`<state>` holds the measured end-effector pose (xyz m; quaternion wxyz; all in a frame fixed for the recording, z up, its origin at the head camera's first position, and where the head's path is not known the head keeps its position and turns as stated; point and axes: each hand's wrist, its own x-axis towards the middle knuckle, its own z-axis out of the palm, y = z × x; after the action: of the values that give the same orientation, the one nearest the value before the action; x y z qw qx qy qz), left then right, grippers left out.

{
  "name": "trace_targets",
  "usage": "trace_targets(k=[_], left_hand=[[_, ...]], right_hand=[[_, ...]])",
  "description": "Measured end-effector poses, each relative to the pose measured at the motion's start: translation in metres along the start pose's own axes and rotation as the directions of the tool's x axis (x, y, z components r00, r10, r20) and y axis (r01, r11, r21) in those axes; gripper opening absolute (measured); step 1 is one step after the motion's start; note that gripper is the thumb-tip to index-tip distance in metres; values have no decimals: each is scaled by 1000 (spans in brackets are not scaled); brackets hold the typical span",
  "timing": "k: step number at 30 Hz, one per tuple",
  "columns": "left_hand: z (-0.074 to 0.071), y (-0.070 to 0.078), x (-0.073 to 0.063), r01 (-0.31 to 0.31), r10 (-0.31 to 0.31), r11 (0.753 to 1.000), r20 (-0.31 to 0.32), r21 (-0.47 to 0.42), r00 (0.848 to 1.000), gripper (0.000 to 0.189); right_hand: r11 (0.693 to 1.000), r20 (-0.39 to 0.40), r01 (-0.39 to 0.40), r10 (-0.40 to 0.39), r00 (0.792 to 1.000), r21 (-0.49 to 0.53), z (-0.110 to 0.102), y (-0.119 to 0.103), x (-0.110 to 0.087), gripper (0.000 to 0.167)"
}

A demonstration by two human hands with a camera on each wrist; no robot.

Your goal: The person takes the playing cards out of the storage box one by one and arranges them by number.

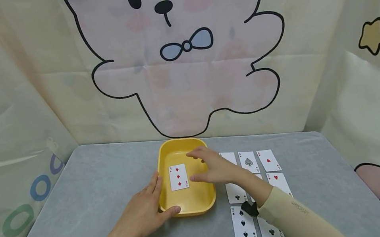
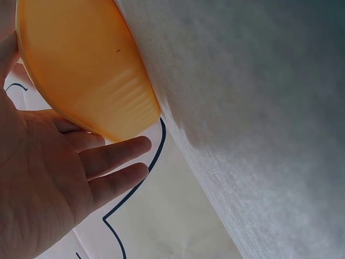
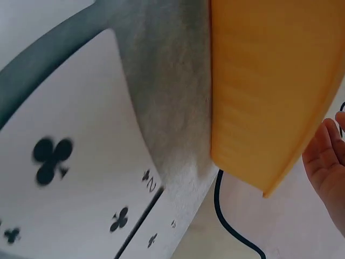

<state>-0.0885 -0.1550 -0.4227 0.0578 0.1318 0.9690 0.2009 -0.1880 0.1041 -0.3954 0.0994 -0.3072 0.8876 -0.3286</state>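
A single three of diamonds card point(image 1: 178, 177) lies face up in the yellow tray point(image 1: 188, 207). My left hand point(image 1: 147, 204) rests against the tray's left side, fingers along the rim and thumb at the near corner. In the left wrist view, the fingers of that hand point(image 2: 59, 172) extend beside the tray wall point(image 2: 81, 70). Above the tray's right side is my right hand point(image 1: 214, 167), its fingers loosely bent with nothing between them. Its thumb points toward the card.
Right of the tray, face-up cards lie in rows: ace of spades point(image 1: 248, 161), ace of hearts point(image 1: 269, 160), two of clubs point(image 3: 64, 145), two of hearts point(image 1: 279, 182), three of spades point(image 1: 243, 223) and three of clubs point(image 1: 271, 231). The right forearm hides others. Printed cloth point(image 1: 187, 95) hangs behind the grey table point(image 1: 117, 172).
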Motion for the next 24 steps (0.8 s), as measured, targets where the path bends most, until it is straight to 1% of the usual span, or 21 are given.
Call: trace_targets(k=[3,5,7,10,12,15,18,20,24], left_hand=[[0,0,0,-10,10,1000,-6,0,1000,109],[0,0,0,-15,15,1000,-7,1,1000,109],[0,0,-1,-24,24,1000,-9,2,1000,108],[0,-1,-2,-34,34,999,-18,3,999,108],[-1,-2,-2,-43,43,999,-26,10,999,108],[-1,-3,-3,-53,54,998,-33,15,998,107],[-1,-3,-3,-58,59,998,-30,19,998,107],[0,-3,-3,-58,59,998,-27,19,998,107],[1,-3,-1,-55,55,998,-24,18,998,108]], right_hand=[[1000,7,-11,11,1000,-6,5,-2,8,73],[999,22,-35,35,999,-11,9,-4,13,74],[998,47,-59,59,997,-12,13,-6,19,77],[997,89,-70,73,993,-34,21,-8,27,80],[996,117,-65,71,991,-59,26,-9,33,84],[992,159,-41,61,985,-123,34,-9,41,90],[980,195,-9,49,980,-198,41,-10,48,95],[972,206,2,48,977,-236,45,-9,51,97],[966,206,4,51,977,-259,53,-5,55,97]])
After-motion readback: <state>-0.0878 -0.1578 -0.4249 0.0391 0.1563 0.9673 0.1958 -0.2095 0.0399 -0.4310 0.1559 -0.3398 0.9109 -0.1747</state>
